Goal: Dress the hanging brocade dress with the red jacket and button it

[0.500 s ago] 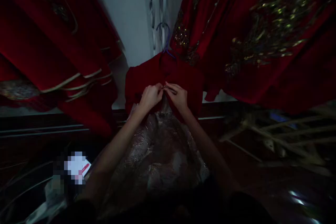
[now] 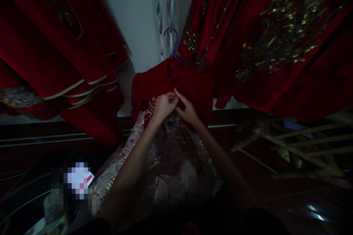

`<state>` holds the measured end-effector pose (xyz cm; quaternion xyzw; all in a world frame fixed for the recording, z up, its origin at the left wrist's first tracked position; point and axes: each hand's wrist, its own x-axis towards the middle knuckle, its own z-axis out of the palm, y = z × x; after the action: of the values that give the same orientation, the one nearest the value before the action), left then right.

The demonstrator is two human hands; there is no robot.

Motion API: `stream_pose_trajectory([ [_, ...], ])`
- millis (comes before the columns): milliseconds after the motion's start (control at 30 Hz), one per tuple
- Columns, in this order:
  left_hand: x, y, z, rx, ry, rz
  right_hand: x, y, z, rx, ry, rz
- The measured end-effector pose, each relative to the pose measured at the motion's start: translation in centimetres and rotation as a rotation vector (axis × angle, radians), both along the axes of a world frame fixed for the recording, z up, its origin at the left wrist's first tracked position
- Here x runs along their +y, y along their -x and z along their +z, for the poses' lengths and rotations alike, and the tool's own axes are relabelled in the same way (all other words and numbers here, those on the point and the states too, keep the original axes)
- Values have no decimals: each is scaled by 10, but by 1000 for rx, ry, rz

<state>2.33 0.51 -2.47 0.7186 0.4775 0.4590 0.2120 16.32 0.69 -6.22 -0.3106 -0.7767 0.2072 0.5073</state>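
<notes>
A red jacket (image 2: pixel 197 84) hangs from a purple hanger (image 2: pixel 175 46) in front of me. My left hand (image 2: pixel 164 105) is closed in a pinch at the jacket's front opening, below the neckline. Against its fingertips, my right hand (image 2: pixel 187 109) pinches at the same edge, its index finger stretched upward. Whatever small part lies between the fingertips is hidden. Beside my left wrist, a beaded ornament (image 2: pixel 151 107) shows on the jacket. Below both hands spreads a shiny pale brocade skirt (image 2: pixel 173 169).
Red garments with gold trim (image 2: pixel 91 62) hang at left. At right hangs a red garment with gold sequins (image 2: pixel 281 40). A white cabinet door (image 2: pixel 129 11) stands behind. Wooden slatted furniture (image 2: pixel 298 143) is at lower right; a blurred white card (image 2: pixel 78 180) lies at lower left.
Both hands have moved slightly down along the jacket front, the left one also to the right. The beaded ornament has come into view beside the left hand.
</notes>
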Motion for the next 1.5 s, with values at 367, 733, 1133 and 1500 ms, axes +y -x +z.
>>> stream_pose_trajectory([
  [367, -2, 20, -60, -470, 287, -125, -16, -47, -20, -202, 220, -28],
  [733, -1, 14, -66, -584, 254, 24, -45, -60, 34, 10, 484, 233],
  [1133, 10, 56, -75, -750, 149, 277, -3, 13, -4, 209, 439, 102],
  [1500, 10, 52, -76, -856, 161, 233, 37, 64, -22, 133, 264, -16],
])
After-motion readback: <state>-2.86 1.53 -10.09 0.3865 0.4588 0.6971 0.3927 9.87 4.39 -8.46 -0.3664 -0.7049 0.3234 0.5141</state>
